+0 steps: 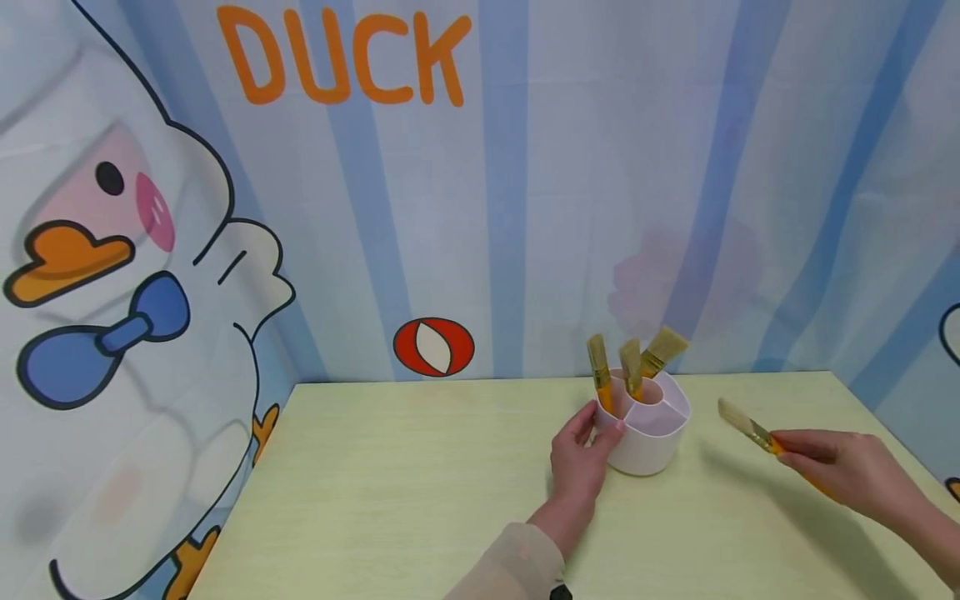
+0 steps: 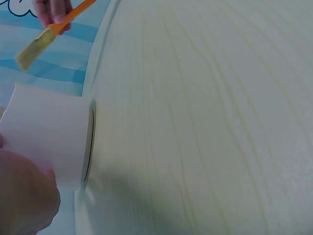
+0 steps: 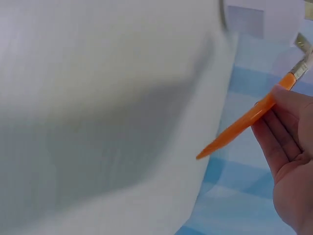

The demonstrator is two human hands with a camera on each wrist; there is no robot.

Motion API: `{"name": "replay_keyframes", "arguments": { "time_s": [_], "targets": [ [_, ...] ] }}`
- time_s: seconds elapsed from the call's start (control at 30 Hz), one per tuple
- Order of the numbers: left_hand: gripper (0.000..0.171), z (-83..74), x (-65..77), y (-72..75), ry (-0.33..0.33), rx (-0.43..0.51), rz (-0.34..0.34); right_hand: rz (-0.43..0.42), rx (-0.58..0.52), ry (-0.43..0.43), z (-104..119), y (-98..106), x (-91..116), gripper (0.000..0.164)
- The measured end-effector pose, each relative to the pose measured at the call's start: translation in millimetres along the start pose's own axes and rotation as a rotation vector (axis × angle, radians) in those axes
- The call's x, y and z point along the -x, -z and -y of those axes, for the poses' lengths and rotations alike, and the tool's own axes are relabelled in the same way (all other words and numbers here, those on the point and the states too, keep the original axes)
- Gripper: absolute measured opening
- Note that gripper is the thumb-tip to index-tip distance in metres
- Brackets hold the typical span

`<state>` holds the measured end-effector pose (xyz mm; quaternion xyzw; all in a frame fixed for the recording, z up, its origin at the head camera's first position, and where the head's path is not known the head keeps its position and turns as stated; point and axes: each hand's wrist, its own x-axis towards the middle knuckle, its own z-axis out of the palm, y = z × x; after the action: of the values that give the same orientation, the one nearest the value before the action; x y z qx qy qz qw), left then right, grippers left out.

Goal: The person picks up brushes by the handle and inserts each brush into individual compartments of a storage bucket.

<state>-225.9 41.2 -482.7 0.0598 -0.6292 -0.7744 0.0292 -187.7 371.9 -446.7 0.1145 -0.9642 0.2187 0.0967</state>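
A white, round brush holder [image 1: 647, 450] with compartments stands upright on the table. My left hand [image 1: 581, 458] grips it at its left side, thumb near the front rim. One paintbrush [image 1: 599, 371] leans in the left compartment, bristles up. Two more brushes [image 1: 632, 367] stick up around the middle cup; which compartment the rearmost is in, I cannot tell. To the right of the holder, my right hand [image 1: 862, 475] pinches another paintbrush [image 3: 244, 120] by its orange handle above the table. Its pale bristles point up and left, apart from the holder.
The pale wooden table [image 1: 375, 483] ends at a back edge close behind the holder. A striped cloth backdrop [image 1: 570, 208] with a printed duck [image 1: 217, 183] hangs behind and along the left side.
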Motion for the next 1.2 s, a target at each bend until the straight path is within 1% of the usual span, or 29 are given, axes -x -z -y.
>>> {"name": "replay_keyframes", "arguments": {
  "time_s": [0.07,0.17,0.37,0.5,0.63,0.67,0.8,0.87,1.0,1.2],
  "targets": [
    [0.051,-0.5,0.1,0.2,0.0,-0.007,0.001,0.022,-0.065,-0.068,10,5,-5,0.034],
    [0.051,-1.2,0.1,0.4,0.014,-0.007,0.002,0.033,-0.149,-0.123,23,11,-13,0.042],
    [0.05,-2.6,0.9,0.3,0.012,-0.011,-0.002,0.056,-0.313,-0.191,44,18,-29,0.056],
    [0.05,-2.8,1.1,-0.1,0.012,-0.015,-0.004,0.07,-0.485,-0.225,54,23,-37,0.063],
    [0.05,-2.8,1.5,-0.4,0.018,-0.01,-0.007,0.037,-0.649,-0.191,65,23,-43,0.062],
    [0.05,-2.8,1.6,-0.5,0.013,-0.012,-0.007,0.021,-0.713,-0.176,69,22,-45,0.059],
    [0.051,-2.5,1.5,-1.1,0.011,-0.006,-0.008,-0.036,-1.028,-0.106,81,13,-54,0.035],
    [0.051,-2.7,2.1,-0.9,0.006,-0.007,-0.005,-0.049,-1.174,-0.075,88,8,-59,0.032],
    [0.051,-3.4,3.3,-1.4,0.0,-0.003,-0.003,-0.063,-1.24,-0.045,98,1,-65,0.033],
    [0.05,-2.2,2.1,-0.7,-0.011,0.008,-0.013,-0.094,-1.323,-0.029,109,-10,-75,0.031]
  ]
}}
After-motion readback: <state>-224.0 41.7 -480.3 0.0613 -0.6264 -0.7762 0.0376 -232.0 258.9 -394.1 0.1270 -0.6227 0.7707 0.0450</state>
